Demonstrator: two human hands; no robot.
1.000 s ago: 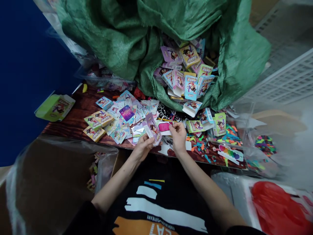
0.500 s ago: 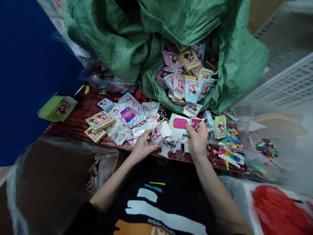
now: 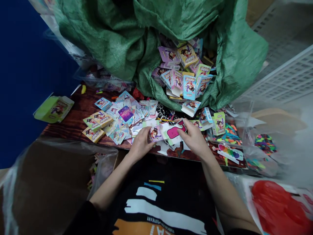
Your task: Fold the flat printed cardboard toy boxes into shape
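Observation:
My left hand (image 3: 140,142) is closed on a small purple printed box (image 3: 155,134) with a cartoon figure on it. In my right hand (image 3: 195,137) is a white card with a pink bottle-like shape (image 3: 173,131), pinched between thumb and fingers. The card's left end meets the box's right end; whether it is inside the box I cannot tell. Loose printed cards (image 3: 126,114) lie heaped left of my hands, with small yellow boxes (image 3: 93,134) beside them. White paper pieces (image 3: 163,148) lie beneath my hands.
A green woven sack (image 3: 234,78) spills small printed boxes (image 3: 189,87) at the back. An open green box (image 3: 56,109) stands at the left. Colourful small pieces (image 3: 231,135) fill a clear tray at the right. A plastic-lined carton (image 3: 49,176) and a red bag (image 3: 276,205) flank the table below.
My right hand has brought the card left and down against the box, tilting it. My left hand still grips the box, now turned flatter. The view has shifted slightly.

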